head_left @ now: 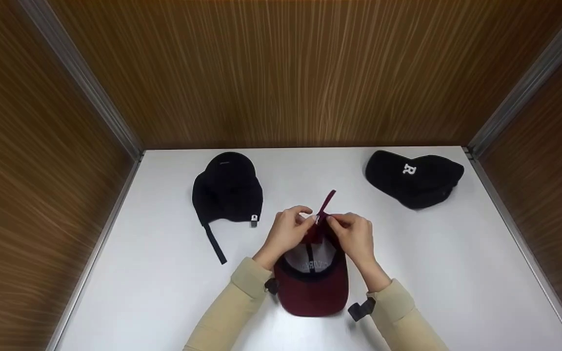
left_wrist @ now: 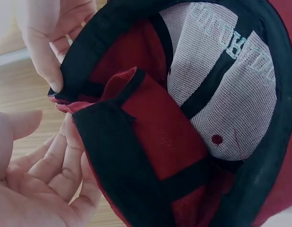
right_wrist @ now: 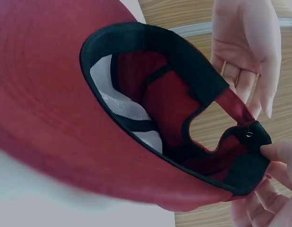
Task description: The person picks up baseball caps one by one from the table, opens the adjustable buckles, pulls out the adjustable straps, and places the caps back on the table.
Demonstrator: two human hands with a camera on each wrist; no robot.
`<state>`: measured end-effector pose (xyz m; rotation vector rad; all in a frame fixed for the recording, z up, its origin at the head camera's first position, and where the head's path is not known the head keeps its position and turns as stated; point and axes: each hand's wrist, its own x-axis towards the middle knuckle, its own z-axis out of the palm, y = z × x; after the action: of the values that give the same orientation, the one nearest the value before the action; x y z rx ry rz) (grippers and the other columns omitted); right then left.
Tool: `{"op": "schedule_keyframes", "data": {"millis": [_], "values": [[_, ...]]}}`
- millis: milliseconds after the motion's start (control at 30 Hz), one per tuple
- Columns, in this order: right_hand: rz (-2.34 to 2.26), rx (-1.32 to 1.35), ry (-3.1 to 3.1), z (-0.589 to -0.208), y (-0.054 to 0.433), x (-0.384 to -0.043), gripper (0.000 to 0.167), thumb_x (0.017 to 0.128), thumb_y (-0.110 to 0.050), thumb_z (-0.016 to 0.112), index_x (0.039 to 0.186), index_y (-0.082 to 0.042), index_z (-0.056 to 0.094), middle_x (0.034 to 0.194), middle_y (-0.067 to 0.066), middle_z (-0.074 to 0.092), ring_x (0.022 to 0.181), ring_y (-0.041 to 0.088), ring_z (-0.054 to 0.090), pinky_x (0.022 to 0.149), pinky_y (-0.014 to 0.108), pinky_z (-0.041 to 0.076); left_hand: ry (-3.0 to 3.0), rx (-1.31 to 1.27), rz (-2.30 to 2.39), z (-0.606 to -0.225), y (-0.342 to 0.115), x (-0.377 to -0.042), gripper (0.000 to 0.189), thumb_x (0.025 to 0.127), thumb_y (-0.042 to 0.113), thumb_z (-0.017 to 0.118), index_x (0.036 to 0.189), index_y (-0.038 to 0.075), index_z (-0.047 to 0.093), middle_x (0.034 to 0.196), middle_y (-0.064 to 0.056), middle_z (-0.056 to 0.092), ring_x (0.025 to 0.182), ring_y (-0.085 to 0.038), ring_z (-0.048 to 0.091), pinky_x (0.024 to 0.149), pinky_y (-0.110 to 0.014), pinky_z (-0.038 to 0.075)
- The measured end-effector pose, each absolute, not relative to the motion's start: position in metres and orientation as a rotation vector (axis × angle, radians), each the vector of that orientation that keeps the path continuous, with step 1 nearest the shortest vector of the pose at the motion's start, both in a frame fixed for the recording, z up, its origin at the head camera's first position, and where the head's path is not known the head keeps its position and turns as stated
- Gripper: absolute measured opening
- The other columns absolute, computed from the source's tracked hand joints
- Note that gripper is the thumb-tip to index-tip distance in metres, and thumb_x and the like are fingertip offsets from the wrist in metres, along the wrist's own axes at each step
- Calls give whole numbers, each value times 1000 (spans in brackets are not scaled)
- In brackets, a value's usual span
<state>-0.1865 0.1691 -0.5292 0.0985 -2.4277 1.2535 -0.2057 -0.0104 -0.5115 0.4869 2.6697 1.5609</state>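
A maroon baseball cap lies inner side up, its brim toward the person. Pale mesh with embroidered lettering shows inside it, edged by a dark sweatband. From the back opening a narrow maroon strap points away past a small metal buckle. My right hand pinches the cap's back edge between thumb and fingers, beside a small metal eyelet. The left hand is at the strap side; in the left wrist view its fingers touch the cap's edge while the thumb stays apart.
At the left lies a black cap with its strap hanging loose and a small buckle tab. A second black cap bearing a white letter R is at the back right. Wood-grain panels wall the white table on three sides.
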Motion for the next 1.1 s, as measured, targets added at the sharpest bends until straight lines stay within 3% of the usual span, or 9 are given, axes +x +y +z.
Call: {"op": "schedule_keyframes", "data": {"millis": [200,600,1100], "values": [[1261,190,-2375,-530,165,-184,5,85,-11,76,85,-8,80,70,-1,69,65,14,64,58,29,49,2547,411,1675,-510,-8,-207,27,96,30,65,108,5,68,70,-7,70,58,-15,65,53,-23,49],[1214,390,-2389,-531,160,-179,6,86,-8,76,90,-5,79,76,-1,66,66,12,62,56,26,52,2546,281,1712,-508,-6,-208,33,94,41,66,99,8,67,58,-1,65,51,-18,65,45,-22,43],[1208,482,-2422,-531,164,-179,8,88,-9,75,92,-4,79,79,0,66,68,12,63,60,27,54,2598,296,1633,-509,-8,-210,17,95,19,64,94,4,72,56,2,65,46,-7,59,46,-20,43]]}}
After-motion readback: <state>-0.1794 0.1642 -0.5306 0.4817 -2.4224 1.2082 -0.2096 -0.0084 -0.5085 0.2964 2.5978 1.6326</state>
